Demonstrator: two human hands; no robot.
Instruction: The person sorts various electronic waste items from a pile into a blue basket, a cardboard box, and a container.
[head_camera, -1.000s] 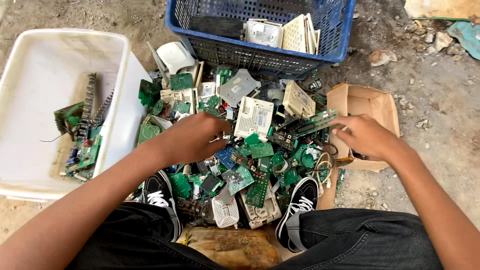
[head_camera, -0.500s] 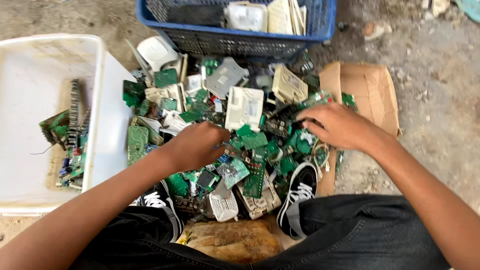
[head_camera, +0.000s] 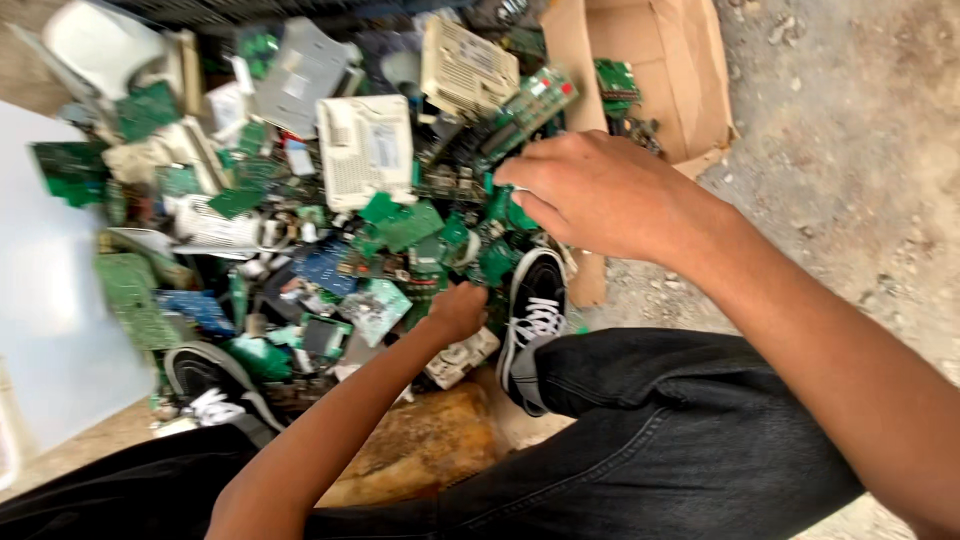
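A heap of green circuit boards (head_camera: 400, 225) and broken plastic casings lies on the ground between my feet. My right hand (head_camera: 600, 190) reaches down over the heap's right side, its fingers curled and pinching a small green board piece (head_camera: 512, 212). My left hand (head_camera: 455, 310) is lower, near the front of the heap beside my black-and-white shoe (head_camera: 535, 310). Its fingers are bent into the scraps, and whether they hold anything is hidden. A white vented casing (head_camera: 365, 145) and a beige casing (head_camera: 465, 65) lie further back.
An open cardboard box (head_camera: 690, 70) holding a few boards stands at the back right. A white plastic tub (head_camera: 50, 300) borders the heap on the left. My other shoe (head_camera: 210, 385) rests at the heap's front left, with a brown lump (head_camera: 430, 445) beneath my legs. Bare gritty ground lies to the right.
The view has dropped closer to the heap and tilted. My left hand has drawn back toward my shoe. My right hand stays over the heap's right side, with fingers curled on a green piece.
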